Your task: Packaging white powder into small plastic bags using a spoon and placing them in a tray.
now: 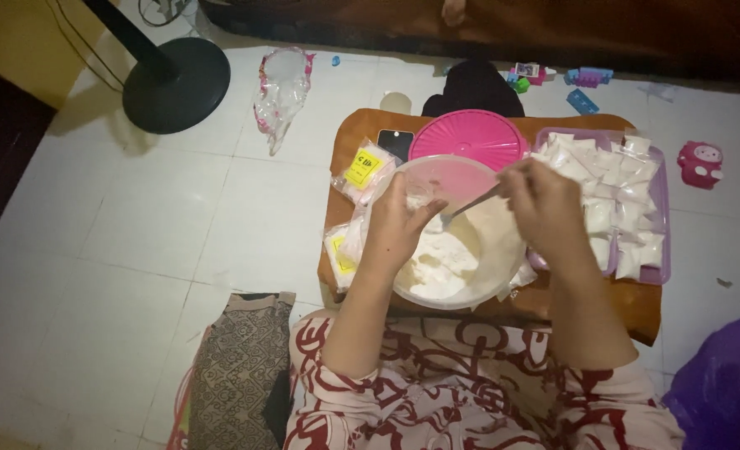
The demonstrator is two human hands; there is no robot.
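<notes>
Hands work over a clear plastic bowl (461, 250) of white powder on a low brown table (636, 304): the left hand (395, 225) rests at the bowl's left rim, fingers pressed together around what seems a small clear bag, though I cannot tell for sure, and the right hand (545, 200) pinches a spoon (470, 207) dipping toward the powder. Doing this well probably means keeping the bag's mouth low over the bowl and the spoonful level. Filled white packets sit in a pink tray (660, 237) to the right, a pink lid (468, 137) beyond.
</notes>
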